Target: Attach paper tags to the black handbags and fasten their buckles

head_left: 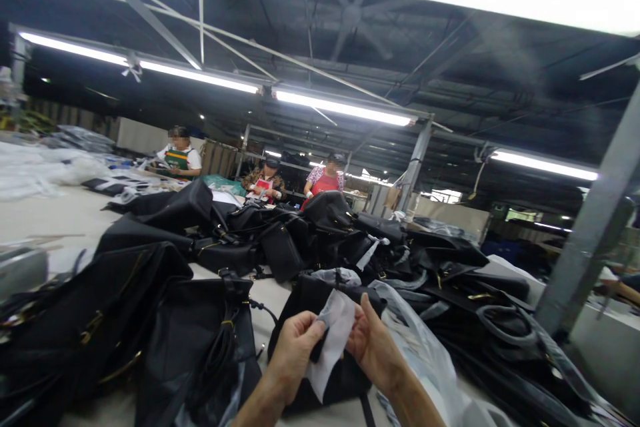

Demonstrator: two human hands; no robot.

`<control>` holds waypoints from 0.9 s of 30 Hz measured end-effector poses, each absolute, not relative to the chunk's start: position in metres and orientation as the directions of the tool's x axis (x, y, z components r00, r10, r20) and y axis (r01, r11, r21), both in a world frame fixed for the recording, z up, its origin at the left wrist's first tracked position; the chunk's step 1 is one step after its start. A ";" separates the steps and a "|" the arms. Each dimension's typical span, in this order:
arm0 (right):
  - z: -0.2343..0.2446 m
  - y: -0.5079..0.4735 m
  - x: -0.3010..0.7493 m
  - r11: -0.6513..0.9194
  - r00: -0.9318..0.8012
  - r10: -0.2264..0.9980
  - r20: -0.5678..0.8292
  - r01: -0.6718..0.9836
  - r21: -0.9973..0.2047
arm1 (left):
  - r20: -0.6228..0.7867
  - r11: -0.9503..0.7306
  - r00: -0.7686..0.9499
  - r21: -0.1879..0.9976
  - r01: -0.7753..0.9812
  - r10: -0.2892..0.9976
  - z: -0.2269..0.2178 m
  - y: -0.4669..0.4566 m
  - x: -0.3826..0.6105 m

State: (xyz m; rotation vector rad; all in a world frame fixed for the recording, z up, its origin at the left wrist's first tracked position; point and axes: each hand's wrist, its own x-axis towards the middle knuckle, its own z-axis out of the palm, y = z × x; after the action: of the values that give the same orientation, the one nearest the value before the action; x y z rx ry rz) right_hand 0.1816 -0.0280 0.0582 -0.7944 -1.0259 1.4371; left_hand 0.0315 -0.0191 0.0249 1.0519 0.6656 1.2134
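A thin white paper sheet (334, 337) is pinched between the left hand (295, 352) and right hand (373, 347), just above a black leather handbag (313, 300). It seems flimsy; tearing could be caused by uneven pulling.

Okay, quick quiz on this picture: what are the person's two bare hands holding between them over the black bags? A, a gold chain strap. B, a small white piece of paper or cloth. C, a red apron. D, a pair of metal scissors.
B: the left hand and the right hand both pinch a small white sheet of paper or thin cloth above a black leather-like handbag; no scissors show.
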 end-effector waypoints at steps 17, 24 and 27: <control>-0.008 -0.015 0.138 0.142 0.055 0.989 0.139 -0.640 -0.755 | 0.307 -0.301 0.070 0.950 -0.088 0.949 0.022 -0.026 0.042; 0.000 -0.013 0.136 0.208 0.184 0.975 0.127 -0.535 -0.819 | 0.418 -0.428 0.112 0.900 0.086 0.901 0.017 -0.030 0.042; 0.008 -0.014 0.133 0.225 0.236 0.965 0.116 -0.512 -0.829 | 0.388 -0.394 0.173 0.919 -0.003 0.905 0.020 -0.038 0.040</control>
State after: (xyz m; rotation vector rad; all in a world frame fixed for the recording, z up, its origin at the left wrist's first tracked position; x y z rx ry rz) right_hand 0.1334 -0.0142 0.0075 -0.7570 -0.7377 1.1567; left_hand 0.0401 -0.0379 0.0198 1.5992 0.8841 1.3453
